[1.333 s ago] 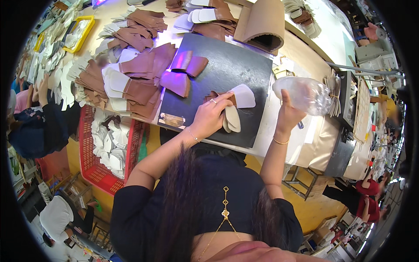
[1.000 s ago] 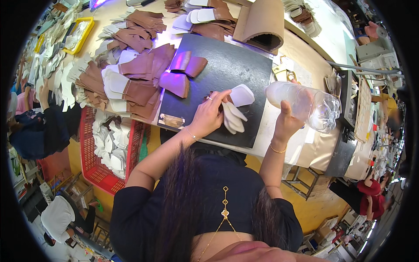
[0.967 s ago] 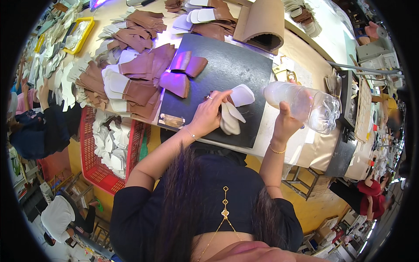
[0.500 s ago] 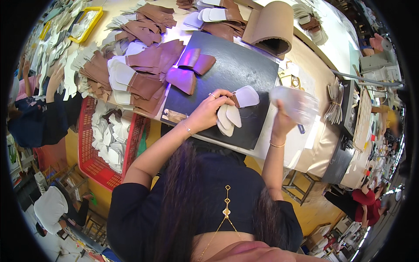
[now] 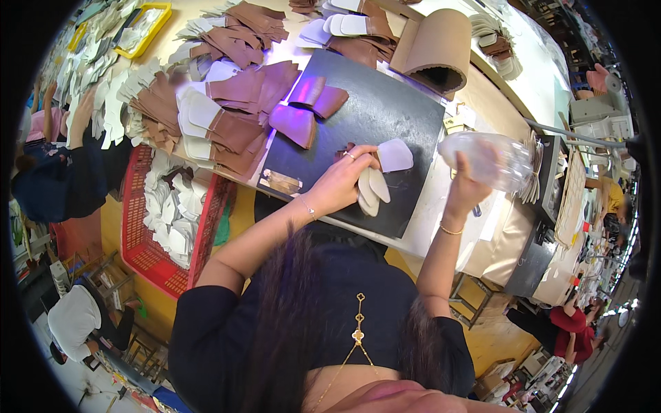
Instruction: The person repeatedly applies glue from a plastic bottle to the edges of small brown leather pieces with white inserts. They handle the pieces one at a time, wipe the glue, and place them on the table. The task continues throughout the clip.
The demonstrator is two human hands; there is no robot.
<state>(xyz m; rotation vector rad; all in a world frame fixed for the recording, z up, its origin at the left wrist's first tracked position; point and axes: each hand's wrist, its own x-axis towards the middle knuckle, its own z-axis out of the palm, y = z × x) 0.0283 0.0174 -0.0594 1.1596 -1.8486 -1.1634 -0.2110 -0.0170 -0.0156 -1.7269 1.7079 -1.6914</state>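
Observation:
Over the black board (image 5: pixel 406 96), my left hand (image 5: pixel 339 184) is closed with several cream rounded pieces (image 5: pixel 373 191) fanned out from under its fingers. Its fingertips also press on a brown leather piece with a pale rounded end (image 5: pixel 395 155), lying flat on the board. My right hand (image 5: pixel 471 184) grips a clear plastic bottle (image 5: pixel 506 157), raised and tilted on its side past the board's right edge. What is inside the bottle I cannot make out. Brown leather pieces (image 5: pixel 295 125) lie at the board's far left, under purple light.
Stacks of brown leather pieces with pale ends (image 5: pixel 234 131) crowd the table's left. A large tan roll (image 5: pixel 434 48) lies beyond the board. A red basket (image 5: pixel 155 265) of white pieces stands below left. A tied bundle of strips (image 5: pixel 533 165) is behind the bottle. Co-workers sit around.
My right hand has shifted the bottle a little to the right, and it is less blurred. My left hand stays on the pieces with hardly any movement; the whole view has shifted slightly.

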